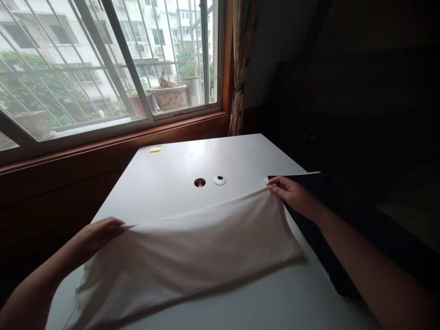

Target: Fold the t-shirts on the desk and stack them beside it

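A pale, light-coloured cloth (206,243) is stretched between my two hands above the white table (172,183). My left hand (103,231) pinches its upper left corner. At the upper right corner, my right hand (292,195) grips the cloth between thumb and fingers. From the taut top edge the fabric hangs down toward me, with soft creases near both corners. Its lower edge is close to the tabletop; whether it touches cannot be made out. What kind of cloth item it is does not show clearly.
Beyond the cloth, the tabletop has a round hole (200,183) with a white cable-hole cover (219,180) beside it. A yellow sticky note (156,149) lies at the far left corner. Something flat and black (309,220) is at the right edge. A barred window and curtain (239,68) stand behind.
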A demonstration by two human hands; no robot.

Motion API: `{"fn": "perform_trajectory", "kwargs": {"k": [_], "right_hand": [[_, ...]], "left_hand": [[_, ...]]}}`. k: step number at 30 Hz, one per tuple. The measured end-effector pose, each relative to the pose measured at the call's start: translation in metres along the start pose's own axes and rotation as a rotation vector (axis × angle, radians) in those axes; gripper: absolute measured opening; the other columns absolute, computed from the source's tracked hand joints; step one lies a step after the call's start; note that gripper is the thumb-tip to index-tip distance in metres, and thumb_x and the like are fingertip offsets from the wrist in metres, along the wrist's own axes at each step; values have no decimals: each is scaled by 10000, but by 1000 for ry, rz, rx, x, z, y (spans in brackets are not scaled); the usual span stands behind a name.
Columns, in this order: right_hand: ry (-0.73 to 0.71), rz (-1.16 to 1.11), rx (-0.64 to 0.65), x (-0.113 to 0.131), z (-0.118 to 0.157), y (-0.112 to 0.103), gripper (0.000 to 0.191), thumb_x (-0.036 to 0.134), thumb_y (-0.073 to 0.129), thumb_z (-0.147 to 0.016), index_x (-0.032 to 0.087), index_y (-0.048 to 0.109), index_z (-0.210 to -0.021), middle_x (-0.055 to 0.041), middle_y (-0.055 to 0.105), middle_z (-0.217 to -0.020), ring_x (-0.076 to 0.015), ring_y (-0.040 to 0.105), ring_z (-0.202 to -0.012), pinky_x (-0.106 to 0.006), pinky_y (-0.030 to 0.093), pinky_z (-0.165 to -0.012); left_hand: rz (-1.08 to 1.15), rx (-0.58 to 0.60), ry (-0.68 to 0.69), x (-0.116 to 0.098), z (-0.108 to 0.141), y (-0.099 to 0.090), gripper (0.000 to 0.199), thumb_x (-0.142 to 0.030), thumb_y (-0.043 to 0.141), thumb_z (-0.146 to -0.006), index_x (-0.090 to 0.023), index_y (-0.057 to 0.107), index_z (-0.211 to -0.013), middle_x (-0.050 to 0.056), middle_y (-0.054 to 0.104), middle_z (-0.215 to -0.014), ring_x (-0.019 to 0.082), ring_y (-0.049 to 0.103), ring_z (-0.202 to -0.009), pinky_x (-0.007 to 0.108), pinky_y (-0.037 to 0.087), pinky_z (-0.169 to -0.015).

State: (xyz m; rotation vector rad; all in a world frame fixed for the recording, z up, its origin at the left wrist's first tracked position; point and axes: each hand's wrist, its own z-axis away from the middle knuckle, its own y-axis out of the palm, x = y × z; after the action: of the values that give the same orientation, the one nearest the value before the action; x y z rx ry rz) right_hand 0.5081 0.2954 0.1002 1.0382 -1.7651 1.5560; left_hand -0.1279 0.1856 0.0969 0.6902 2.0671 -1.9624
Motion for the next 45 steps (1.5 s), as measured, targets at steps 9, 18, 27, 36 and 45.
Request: {"fn": "perform_trajectory", "kwargs": {"k": [9, 18, 27, 36, 45], "right_hand": [[61, 249, 89, -48, -36, 46, 170, 368, 591, -870, 238, 699, -879, -30, 730, -828, -212, 651, -768, -296, 459, -666], [11, 387, -5, -53, -26, 55, 270, 315, 589, -915, 258, 666, -1168, -80, 720, -1078, -268, 670, -987, -377, 517, -881], [-488, 651, 124, -13, 73, 113, 528, 372, 463, -1034, 255, 444, -1548, -99, 439, -1610, -316, 402, -1477, -514, 346, -1213], [-430, 782, 144, -45, 117, 98, 647, 429, 448, -1044, 289, 251, -1644, -78, 259, -1688, -297, 294, -1539, -548, 281, -1242], [-430, 820, 59, -20, 105, 116, 634, 456, 385, -1071, 139, 313, -1615, -148, 199, -1699, -303, 205, -1567, -524, 261, -1253]], "left_hand": [[61, 165, -86, 10, -36, 44, 391, -571, 519, -938, -233, 716, -958, 68, 761, -970, 258, 701, -889, 338, 555, -807], [-145, -68, 90, 29, -29, 53, 410, -552, 534, -949, -272, 702, -1197, 96, 693, -1186, 285, 671, -1083, 425, 533, -985], [-404, -89, 164, -51, 37, 126, 655, -494, 465, -1004, -361, 286, -1620, 58, 354, -1666, 364, 311, -1534, 649, 243, -1232], [-460, -45, -163, 16, 81, 109, 651, -540, 347, -1022, -340, 229, -1630, 52, 220, -1711, 323, 196, -1575, 643, 221, -1229], [-569, -128, 80, -37, 51, 99, 603, -494, 312, -1053, -238, 360, -1597, 75, 258, -1702, 299, 159, -1587, 601, 202, -1250]]}}
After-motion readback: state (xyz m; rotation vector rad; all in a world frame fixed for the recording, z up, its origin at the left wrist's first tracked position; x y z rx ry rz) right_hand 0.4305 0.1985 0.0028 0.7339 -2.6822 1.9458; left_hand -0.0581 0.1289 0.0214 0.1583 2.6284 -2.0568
